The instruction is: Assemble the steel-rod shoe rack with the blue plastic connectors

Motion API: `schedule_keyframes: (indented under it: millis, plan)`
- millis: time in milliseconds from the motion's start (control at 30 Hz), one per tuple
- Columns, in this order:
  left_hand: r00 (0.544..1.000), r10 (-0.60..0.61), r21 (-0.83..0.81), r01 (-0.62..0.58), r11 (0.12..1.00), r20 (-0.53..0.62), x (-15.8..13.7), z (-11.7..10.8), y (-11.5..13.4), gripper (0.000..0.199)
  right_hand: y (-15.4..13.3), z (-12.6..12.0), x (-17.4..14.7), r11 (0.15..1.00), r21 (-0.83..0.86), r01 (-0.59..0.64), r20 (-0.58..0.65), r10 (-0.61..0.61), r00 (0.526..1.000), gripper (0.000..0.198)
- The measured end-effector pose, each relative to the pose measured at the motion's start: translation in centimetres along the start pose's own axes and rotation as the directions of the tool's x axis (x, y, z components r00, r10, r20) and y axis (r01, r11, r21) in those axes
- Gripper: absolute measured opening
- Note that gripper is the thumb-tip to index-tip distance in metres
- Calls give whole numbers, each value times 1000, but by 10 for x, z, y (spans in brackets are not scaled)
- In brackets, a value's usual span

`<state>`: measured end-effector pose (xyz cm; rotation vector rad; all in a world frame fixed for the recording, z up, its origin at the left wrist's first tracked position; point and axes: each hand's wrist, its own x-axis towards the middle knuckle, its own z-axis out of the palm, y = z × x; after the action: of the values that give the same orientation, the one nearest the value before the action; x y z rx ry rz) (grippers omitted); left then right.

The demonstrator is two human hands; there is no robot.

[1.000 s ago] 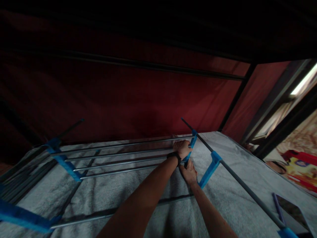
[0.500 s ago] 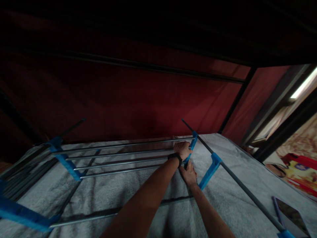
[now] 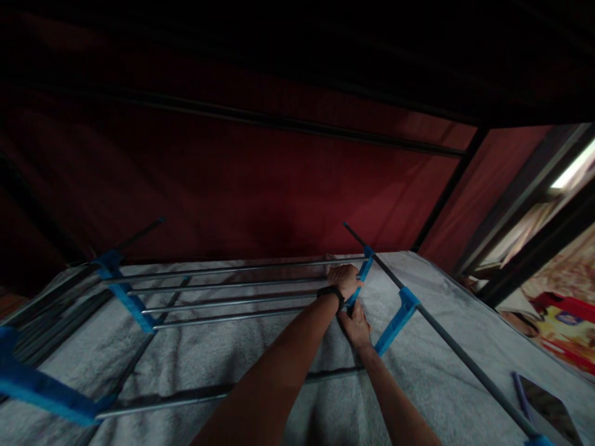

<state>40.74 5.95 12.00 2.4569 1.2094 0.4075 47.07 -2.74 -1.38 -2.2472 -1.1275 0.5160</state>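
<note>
A rack frame of grey metal tubes and blue plastic brackets lies on a light fleecy blanket [image 3: 209, 359]. My left hand [image 3: 344, 282], with a dark band at its wrist, is closed around the upper part of the right-hand blue bracket [image 3: 365, 267]. Just below it, my right hand [image 3: 357, 326] grips the lower end of the same bracket, its fingertips partly hidden. Several parallel tubes [image 3: 232, 301] run from there to the left-hand blue bracket [image 3: 127, 294]. The tube ends near my hands are covered by my left hand and wrist.
Another blue bracket [image 3: 397, 322] joins a long side tube [image 3: 465, 356] to my right. Loose tubes [image 3: 60, 328] lie at far left. A phone [image 3: 546, 402] rests at lower right, near a red and yellow package [image 3: 569, 325]. A dark red wall hanging [image 3: 279, 192] closes the back.
The view has shifted slightly, so the rack appears a little further right. Both hands keep their hold on the same bracket with little visible movement.
</note>
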Motion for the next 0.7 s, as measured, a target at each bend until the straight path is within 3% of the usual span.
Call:
schedule_keyframes:
  millis: [467, 700]
  plan:
    - [988, 20, -21, -17, 1000, 151, -1, -16, -2, 28, 4, 2, 3, 1000, -21, 14, -7, -14, 1000, 70]
    - [982, 22, -46, -13, 999, 189, 4, -17, -4, 25, 6, 4, 4, 1000, -2, 9, -13, -9, 1000, 78]
